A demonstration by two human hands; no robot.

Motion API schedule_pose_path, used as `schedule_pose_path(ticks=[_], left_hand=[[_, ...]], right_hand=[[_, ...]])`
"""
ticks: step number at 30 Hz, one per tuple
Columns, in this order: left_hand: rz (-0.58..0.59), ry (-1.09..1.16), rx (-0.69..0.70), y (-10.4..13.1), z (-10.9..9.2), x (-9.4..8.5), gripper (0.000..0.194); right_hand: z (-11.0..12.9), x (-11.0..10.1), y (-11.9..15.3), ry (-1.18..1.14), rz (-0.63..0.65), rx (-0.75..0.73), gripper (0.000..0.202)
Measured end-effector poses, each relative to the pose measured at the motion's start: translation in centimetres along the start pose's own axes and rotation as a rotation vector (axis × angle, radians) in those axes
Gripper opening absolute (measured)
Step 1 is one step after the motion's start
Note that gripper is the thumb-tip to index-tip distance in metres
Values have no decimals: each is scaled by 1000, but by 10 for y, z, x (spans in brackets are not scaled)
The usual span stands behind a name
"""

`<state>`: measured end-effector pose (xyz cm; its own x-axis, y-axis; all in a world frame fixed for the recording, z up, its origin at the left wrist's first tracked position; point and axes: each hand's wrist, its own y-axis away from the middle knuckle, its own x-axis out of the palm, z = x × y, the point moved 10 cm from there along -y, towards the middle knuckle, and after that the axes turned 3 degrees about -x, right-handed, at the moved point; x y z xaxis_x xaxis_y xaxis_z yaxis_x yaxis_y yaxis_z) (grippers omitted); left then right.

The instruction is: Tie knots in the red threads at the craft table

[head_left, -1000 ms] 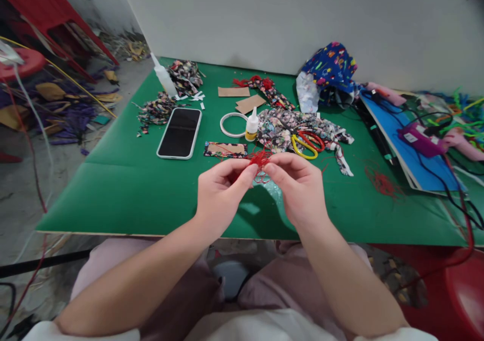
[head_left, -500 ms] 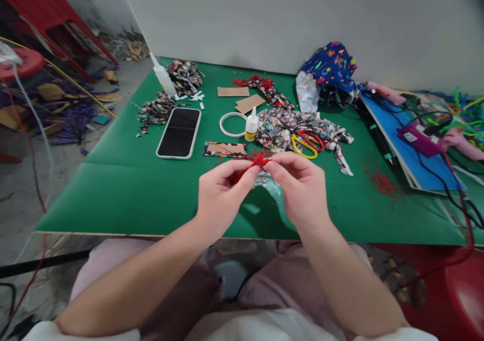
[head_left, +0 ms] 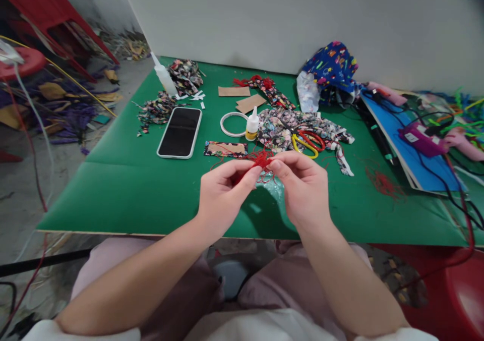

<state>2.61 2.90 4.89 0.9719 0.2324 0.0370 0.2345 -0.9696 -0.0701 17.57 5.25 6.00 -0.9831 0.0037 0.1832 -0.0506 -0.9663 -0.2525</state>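
Observation:
Both hands meet above the front of the green table, pinching a tangle of red thread (head_left: pixel 262 159). My left hand (head_left: pixel 224 192) grips its left side between thumb and fingers. Thumb and forefinger of my right hand (head_left: pixel 305 187) are closed on the right side, and loose strands stick out around the fingertips. Just beyond lies a floral fabric strip with a cardboard piece (head_left: pixel 226 149) on it. A small glue bottle (head_left: pixel 251 125) stands behind the hands, beside a white tape ring (head_left: pixel 233 124). Scissors (head_left: pixel 307 143) with yellow and red handles rest on crumpled floral fabric (head_left: pixel 272 124).
A phone (head_left: pixel 179 132) lies at the left, near a tall white bottle (head_left: pixel 165 80) and floral scraps (head_left: pixel 157 110). Further back are cardboard pieces (head_left: pixel 233 91) and a blue patterned cloth (head_left: pixel 330 71). Pink glue guns, cables and a blue folder (head_left: pixel 401 149) crowd the right side.
The red thread bundle looks more spread between the fingertips, with more loose strands upward. My right hand has shifted very slightly right; other things stay where they were.

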Motion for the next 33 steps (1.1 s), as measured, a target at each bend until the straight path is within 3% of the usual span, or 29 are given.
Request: schedule_pose_path(ticks=[33], left_hand=[[-9, 27, -44, -1, 4, -1, 15]], right_hand=[[-2, -3, -1, 3, -20, -3, 5]])
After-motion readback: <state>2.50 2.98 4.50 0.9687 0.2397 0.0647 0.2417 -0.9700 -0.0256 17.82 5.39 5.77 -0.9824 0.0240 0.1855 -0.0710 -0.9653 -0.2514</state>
